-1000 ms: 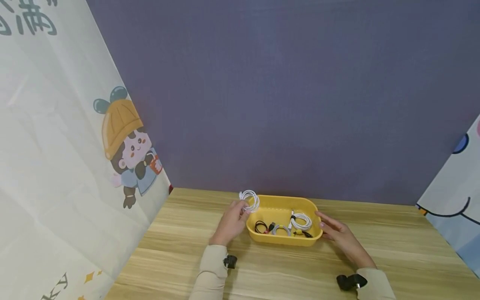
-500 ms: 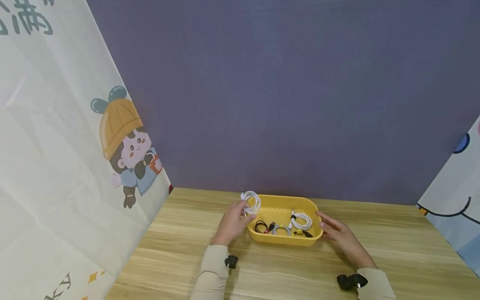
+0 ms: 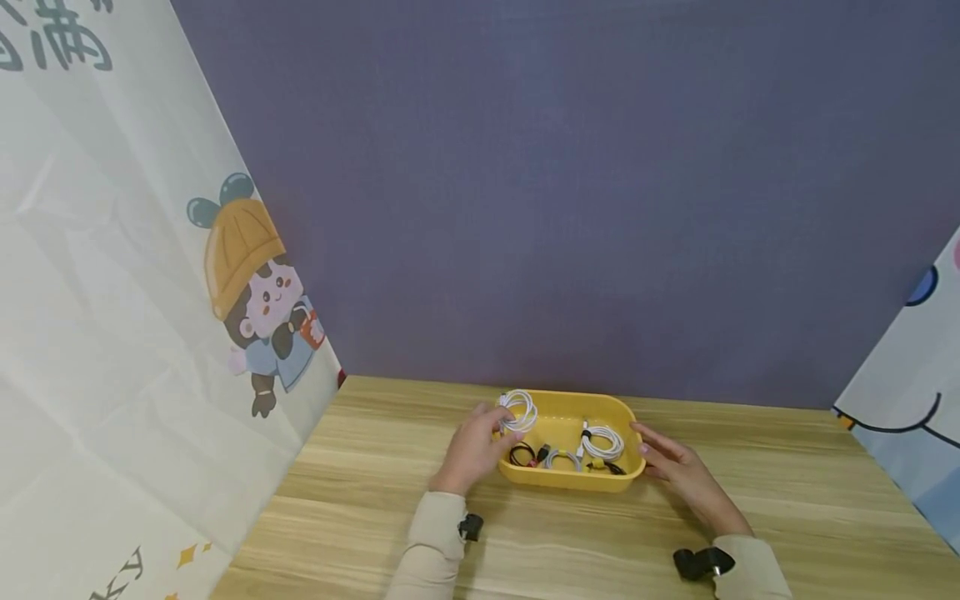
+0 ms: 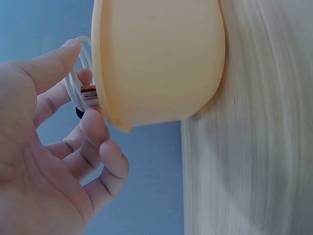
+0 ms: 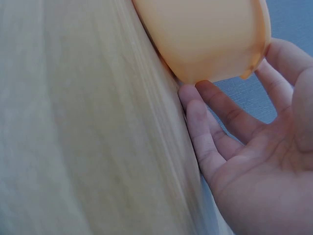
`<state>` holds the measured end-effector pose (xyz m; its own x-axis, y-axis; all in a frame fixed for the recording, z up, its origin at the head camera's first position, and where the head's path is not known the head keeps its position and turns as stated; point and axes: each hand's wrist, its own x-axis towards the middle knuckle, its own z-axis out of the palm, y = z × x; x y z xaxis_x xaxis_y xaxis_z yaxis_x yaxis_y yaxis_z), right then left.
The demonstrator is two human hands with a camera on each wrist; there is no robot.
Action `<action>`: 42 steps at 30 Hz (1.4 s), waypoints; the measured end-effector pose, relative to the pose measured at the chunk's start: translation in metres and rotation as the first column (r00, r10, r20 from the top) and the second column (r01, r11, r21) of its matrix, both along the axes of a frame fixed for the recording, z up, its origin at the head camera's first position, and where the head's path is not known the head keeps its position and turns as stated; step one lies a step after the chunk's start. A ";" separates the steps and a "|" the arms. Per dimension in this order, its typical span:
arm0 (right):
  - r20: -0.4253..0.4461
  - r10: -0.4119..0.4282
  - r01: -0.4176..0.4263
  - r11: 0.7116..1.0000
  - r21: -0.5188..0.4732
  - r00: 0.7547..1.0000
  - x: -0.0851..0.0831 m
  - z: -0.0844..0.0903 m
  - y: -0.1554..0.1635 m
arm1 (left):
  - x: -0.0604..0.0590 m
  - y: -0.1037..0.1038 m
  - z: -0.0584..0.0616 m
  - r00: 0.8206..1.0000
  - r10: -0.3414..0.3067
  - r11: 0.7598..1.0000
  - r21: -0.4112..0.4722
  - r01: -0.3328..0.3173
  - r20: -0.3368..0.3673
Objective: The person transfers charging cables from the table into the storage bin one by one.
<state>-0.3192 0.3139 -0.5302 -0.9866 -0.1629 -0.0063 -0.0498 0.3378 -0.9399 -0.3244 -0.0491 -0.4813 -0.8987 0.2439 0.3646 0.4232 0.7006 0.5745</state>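
Observation:
My left hand (image 3: 474, 446) pinches a coiled white USB cable (image 3: 535, 412) between thumb and fingers, over the left end of a yellow plastic bin (image 3: 562, 481). In the left wrist view, the cable's USB plug (image 4: 89, 93) shows beside the bin's rim, with a bit of black tie below it. My right hand (image 3: 678, 475) rests against the bin's right end, thumb and forefinger at the rim. The right wrist view has its other fingers (image 5: 198, 117) extended low by the bin's outer wall (image 5: 210, 39), near the tabletop.
Inside the bin lie a white coiled cable (image 3: 617, 442) with a black tie, a grey cable (image 3: 551, 458), a black cable (image 3: 514, 454) and a dark cable (image 3: 615, 469) with a yellow tie. A wood-grain table (image 3: 360, 500) carries the bin; a dark partition (image 3: 562, 208) rises behind.
My left hand has moved right with the white cable, from beside the bin's left rim to over its left end. The right hand and the bin stay in place.

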 end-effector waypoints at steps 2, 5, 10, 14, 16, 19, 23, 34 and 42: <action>0.000 0.004 -0.004 1.000 -0.001 1.000 -0.002 0.001 0.001 | 0.000 0.003 -0.001 1.000 0.000 1.000 -0.011 0.000 -0.005; -0.005 0.012 -0.012 1.000 -0.001 1.000 -0.005 0.001 0.003 | 0.000 0.008 -0.001 1.000 0.001 1.000 -0.022 -0.001 -0.006; -0.015 0.024 -0.024 1.000 -0.001 1.000 -0.008 0.001 0.005 | 0.000 0.014 -0.001 1.000 -0.006 1.000 -0.008 0.006 -0.003; -0.016 0.031 -0.031 1.000 -0.002 0.999 -0.011 0.002 0.007 | 0.000 0.019 0.000 1.000 0.009 1.000 -0.008 -0.009 0.000; -0.016 0.035 -0.035 0.999 -0.001 0.999 -0.013 0.002 0.008 | -0.001 0.023 0.000 1.000 0.019 1.000 -0.015 -0.019 -0.002; -0.017 0.036 -0.036 0.999 0.002 0.999 -0.016 0.002 0.010 | -0.001 0.027 0.000 0.999 0.032 0.999 -0.027 -0.032 -0.005; -0.012 0.040 -0.040 0.999 0.005 0.999 -0.018 0.002 0.012 | -0.003 0.033 0.000 0.998 0.059 0.997 -0.047 -0.060 -0.016; -0.008 0.048 -0.048 0.999 -0.008 0.999 -0.028 0.003 0.017 | -0.009 0.046 -0.001 0.989 0.114 0.989 -0.086 -0.122 -0.091; -0.016 0.056 -0.056 0.998 -0.005 0.998 -0.036 0.002 0.020 | -0.014 0.055 -0.001 0.976 0.157 0.974 -0.136 -0.179 -0.152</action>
